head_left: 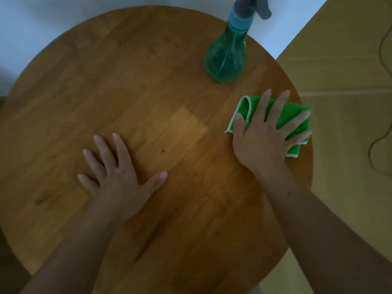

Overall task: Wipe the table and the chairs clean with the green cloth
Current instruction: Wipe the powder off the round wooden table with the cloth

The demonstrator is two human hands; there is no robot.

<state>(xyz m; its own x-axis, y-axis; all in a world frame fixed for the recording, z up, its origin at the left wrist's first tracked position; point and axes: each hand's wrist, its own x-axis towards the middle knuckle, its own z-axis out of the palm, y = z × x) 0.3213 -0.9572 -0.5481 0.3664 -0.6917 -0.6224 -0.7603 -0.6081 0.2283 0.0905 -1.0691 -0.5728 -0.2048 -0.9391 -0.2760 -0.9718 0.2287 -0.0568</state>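
A round wooden table (131, 85) fills most of the view. The folded green cloth (285, 115) with a pale edge lies near the table's right rim. My right hand (263, 136) presses flat on the cloth with its fingers spread and straight. My left hand (118, 179) rests flat on the bare wood at the lower left, fingers spread, holding nothing. No chair is recognisable in this frame.
A teal spray bottle (228, 54) with a grey trigger stands upright at the table's far right, just beyond the cloth. Light wooden flooring (339, 71) lies to the right, with a thin dark cable (379, 132) on it. White surface shows beyond the table's far edge.
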